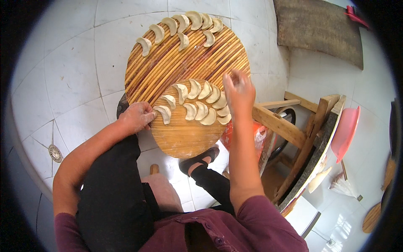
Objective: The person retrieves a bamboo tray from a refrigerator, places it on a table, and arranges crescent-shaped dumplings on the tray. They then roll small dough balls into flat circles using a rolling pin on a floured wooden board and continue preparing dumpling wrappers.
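My left hand [137, 117] grips the left rim of a small round ridged tray [185, 141], thumb on top. Crescent-shaped dumplings stand in two rough rows on its far half; one dumpling [163, 114] lies right beside my left fingertips. Under and beyond it is a larger round tray of bound stalks [176, 63], with dumplings [183, 23] along its far edge and two more just inside. My right hand [240, 89], blurred and with bent fingers, is over the larger tray's right edge, near the small tray's dumplings. Whether anything is between its fingers is hidden.
A wooden frame [280, 124] stands close to my right arm, with a red patterned bag [227, 135] below. Farther right are a pink basin [345, 132] and a leaning dark board [318, 28]. A floor drain [55, 153] is at left in the tiles.
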`<action>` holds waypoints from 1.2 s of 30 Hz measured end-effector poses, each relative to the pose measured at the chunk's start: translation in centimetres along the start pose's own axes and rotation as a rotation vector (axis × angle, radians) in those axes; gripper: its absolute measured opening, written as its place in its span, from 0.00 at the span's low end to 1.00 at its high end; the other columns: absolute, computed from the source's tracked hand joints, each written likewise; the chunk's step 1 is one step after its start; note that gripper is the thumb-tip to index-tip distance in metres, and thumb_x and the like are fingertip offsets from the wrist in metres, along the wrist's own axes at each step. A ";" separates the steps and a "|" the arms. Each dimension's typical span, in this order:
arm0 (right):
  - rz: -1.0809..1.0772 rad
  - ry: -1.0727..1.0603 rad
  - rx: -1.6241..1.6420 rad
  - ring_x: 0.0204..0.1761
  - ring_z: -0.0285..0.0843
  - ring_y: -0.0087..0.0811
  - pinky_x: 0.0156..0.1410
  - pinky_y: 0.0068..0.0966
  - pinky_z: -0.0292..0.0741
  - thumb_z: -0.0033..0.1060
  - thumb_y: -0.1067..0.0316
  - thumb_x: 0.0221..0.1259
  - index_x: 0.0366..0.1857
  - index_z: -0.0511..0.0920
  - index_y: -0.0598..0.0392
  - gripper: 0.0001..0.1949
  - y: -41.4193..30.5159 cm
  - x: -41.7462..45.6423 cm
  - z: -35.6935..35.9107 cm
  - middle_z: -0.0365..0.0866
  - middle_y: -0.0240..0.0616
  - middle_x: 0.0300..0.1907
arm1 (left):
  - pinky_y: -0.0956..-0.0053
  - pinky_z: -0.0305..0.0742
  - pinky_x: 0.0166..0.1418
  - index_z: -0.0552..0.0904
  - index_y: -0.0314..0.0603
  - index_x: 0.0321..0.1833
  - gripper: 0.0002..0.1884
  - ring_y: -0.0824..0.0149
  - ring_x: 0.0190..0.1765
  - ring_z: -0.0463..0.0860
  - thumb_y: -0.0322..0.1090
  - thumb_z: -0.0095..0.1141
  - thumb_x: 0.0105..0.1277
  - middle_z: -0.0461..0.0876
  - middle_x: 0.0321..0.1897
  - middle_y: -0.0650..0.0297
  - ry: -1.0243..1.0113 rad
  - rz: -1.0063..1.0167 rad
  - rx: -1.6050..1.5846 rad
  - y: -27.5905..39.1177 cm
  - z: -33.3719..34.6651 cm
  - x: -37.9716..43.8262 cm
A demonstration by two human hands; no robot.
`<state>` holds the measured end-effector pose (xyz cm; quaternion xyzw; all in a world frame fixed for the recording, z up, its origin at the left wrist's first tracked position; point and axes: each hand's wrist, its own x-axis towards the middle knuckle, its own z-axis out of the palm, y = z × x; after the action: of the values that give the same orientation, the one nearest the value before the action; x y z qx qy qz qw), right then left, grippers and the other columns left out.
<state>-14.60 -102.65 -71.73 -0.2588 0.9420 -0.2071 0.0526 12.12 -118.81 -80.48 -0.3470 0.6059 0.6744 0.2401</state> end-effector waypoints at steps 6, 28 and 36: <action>-0.026 -0.128 -0.194 0.54 0.84 0.52 0.59 0.41 0.80 0.70 0.53 0.60 0.54 0.84 0.57 0.23 -3.9 9.9 6.1 0.85 0.50 0.54 | 0.70 0.80 0.33 0.80 0.35 0.40 0.14 0.69 0.27 0.87 0.42 0.61 0.72 0.84 0.28 0.60 0.002 -0.019 0.030 0.4 0.0 -0.2; 0.934 -0.160 0.836 0.39 0.85 0.25 0.42 0.21 0.76 0.71 0.67 0.64 0.52 0.82 0.61 0.16 4.1 -16.0 -1.2 0.88 0.36 0.42 | 0.74 0.79 0.27 0.79 0.34 0.41 0.13 0.70 0.25 0.85 0.40 0.61 0.73 0.82 0.28 0.62 -0.015 -0.039 -0.048 0.5 0.2 0.1; 1.049 -0.107 0.917 0.43 0.87 0.31 0.49 0.26 0.81 0.69 0.68 0.66 0.54 0.78 0.62 0.16 6.4 -17.3 1.4 0.88 0.40 0.44 | 0.75 0.78 0.26 0.79 0.33 0.40 0.14 0.70 0.24 0.85 0.40 0.62 0.72 0.82 0.28 0.62 0.005 -0.057 -0.001 0.9 0.1 0.0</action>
<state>-2.40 -89.35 -75.81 0.2685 0.7563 -0.5179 0.2961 11.44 -118.88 -79.89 -0.3661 0.5960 0.6666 0.2575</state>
